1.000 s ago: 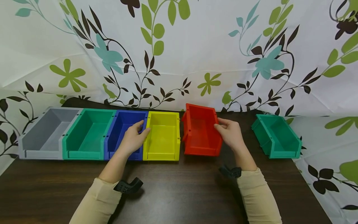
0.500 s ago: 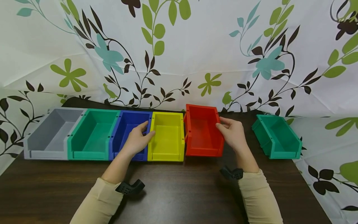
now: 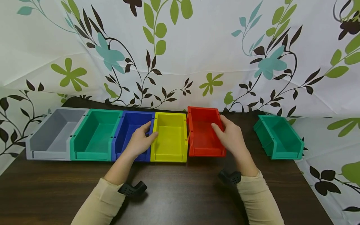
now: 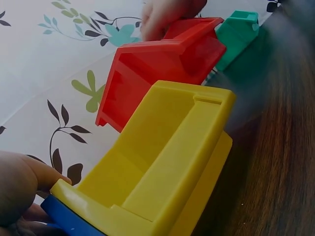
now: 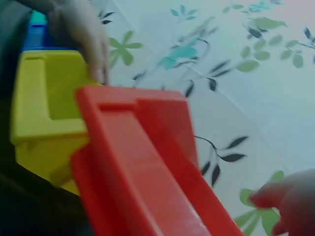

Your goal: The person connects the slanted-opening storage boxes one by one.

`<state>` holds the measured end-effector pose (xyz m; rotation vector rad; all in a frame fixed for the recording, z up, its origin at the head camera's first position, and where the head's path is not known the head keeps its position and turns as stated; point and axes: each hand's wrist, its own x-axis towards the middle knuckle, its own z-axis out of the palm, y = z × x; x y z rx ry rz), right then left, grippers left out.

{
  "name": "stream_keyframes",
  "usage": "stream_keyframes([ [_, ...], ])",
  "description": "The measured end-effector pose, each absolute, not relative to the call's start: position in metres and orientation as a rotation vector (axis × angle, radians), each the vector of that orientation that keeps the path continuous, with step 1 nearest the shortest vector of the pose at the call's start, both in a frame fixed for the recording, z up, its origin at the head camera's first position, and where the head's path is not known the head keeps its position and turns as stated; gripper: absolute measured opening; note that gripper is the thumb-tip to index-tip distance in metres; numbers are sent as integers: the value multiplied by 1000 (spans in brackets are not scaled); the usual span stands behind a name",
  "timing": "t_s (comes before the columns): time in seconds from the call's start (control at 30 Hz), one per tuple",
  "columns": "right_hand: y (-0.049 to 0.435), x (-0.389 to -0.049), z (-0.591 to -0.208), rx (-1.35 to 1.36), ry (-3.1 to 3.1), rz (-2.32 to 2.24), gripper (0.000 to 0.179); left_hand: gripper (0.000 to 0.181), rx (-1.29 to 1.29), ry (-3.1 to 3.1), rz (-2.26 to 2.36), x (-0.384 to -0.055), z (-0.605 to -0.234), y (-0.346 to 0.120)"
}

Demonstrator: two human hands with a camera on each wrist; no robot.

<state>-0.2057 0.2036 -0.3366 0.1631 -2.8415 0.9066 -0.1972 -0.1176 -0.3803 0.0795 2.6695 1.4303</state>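
My left hand reaches over the blue bin. It pinches the adjoining walls of the blue bin and the yellow bin, its thumb on the yellow side. In the left wrist view, its thumb and fingers meet these walls at the lower left. To the right stands the red bin, close beside the yellow one and slightly turned. Over the red bin's right rim is my right hand, thumb inside and fingers along the outer side. The right wrist view shows that thumb apart from the rim.
A grey bin and a green bin continue the row on the left. Another green bin sits apart at the right, turned at an angle. Behind the dark wooden table hangs a patterned cloth.
The grey, green, blue and yellow bins have slid right with my left hand, narrowing the gap to the red bin. The red bin has lowered slightly, and my right thumb has left its rim.
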Motion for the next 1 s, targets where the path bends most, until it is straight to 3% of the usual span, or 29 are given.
stream_keyframes([
  [0.37, 159, -193, -349, 813, -2579, 805, 47, 65, 61, 2673, 1428, -196, -378, -117],
  [1.0, 155, -192, -354, 864, -2682, 754, 47, 66, 81, 2675, 1442, -194, -377, -115],
])
